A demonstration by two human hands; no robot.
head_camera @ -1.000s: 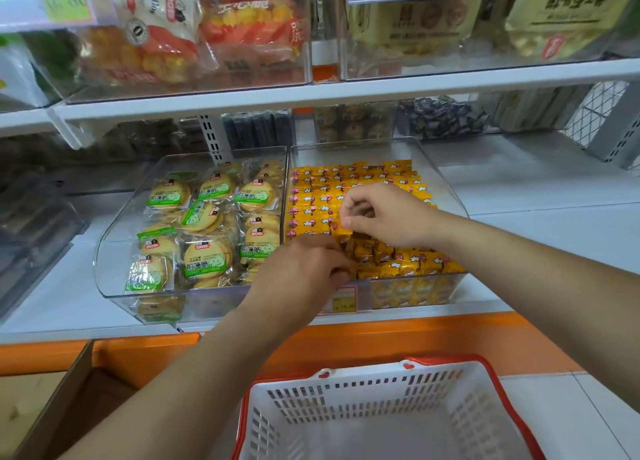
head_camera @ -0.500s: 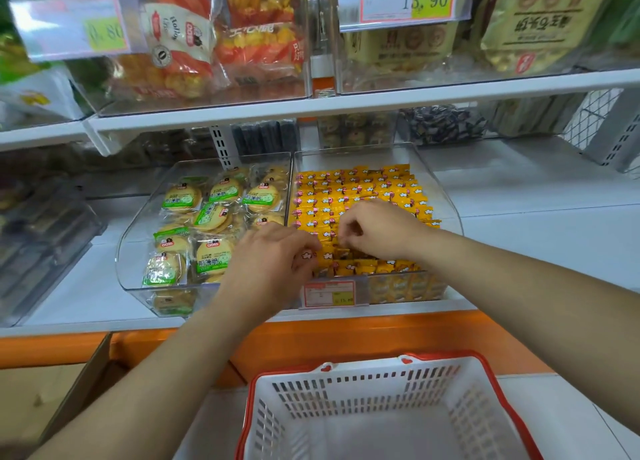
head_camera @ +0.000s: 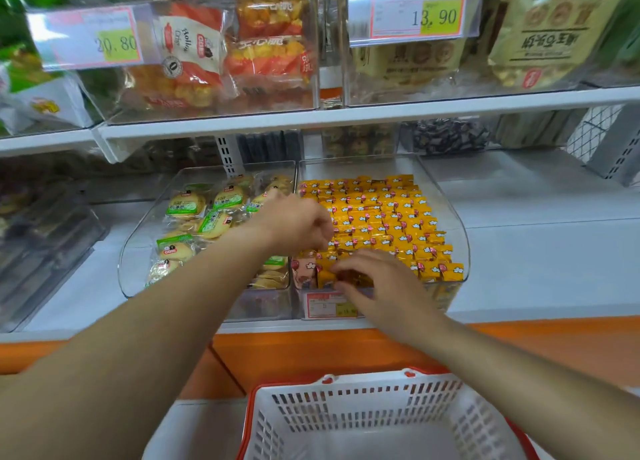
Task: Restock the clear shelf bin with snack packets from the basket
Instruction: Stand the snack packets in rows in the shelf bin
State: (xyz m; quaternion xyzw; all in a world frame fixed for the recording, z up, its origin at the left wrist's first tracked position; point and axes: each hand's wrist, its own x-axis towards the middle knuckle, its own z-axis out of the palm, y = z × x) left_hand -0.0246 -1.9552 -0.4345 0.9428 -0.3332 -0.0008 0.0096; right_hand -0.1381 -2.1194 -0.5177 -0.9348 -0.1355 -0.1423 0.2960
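Swaps the two hands around. Brings the right hand (head_camera: 377, 286) forward, from the middle rows a second ago down to the front of the clear plastic shelf bin (head_camera: 360, 167). Lays its spread fingers on the front row of small yellow snack packets (head_camera: 381, 217), just behind the red-edged price tag (head_camera: 329, 307). Pinches nothing in plain sight there, so a loose, flat hand, only touching.

Lifts the left hand (head_camera: 298, 224) up and back from the front corner, to hang over the left edge of the same bin, just beside the round cakes in green-label wrappers (head_camera: 187, 206) next door. Keeps those fingers curled, tips down toward the packets. Cannot tell: a packet inside that curl, or nothing at all.

Leaves the white plastic basket with the red rim (head_camera: 363, 387) low in front, well apart from both hands. Finds no packets in the part of the basket in view. Has the bin packed with neat yellow rows from the back almost to the front wall.

Probably means nearly done: no more fetching, just setting and patting the last packets into the front row. Calls for a soft touch next, so as not to push the tidy rows crooked or tip a packet over the low front edge.
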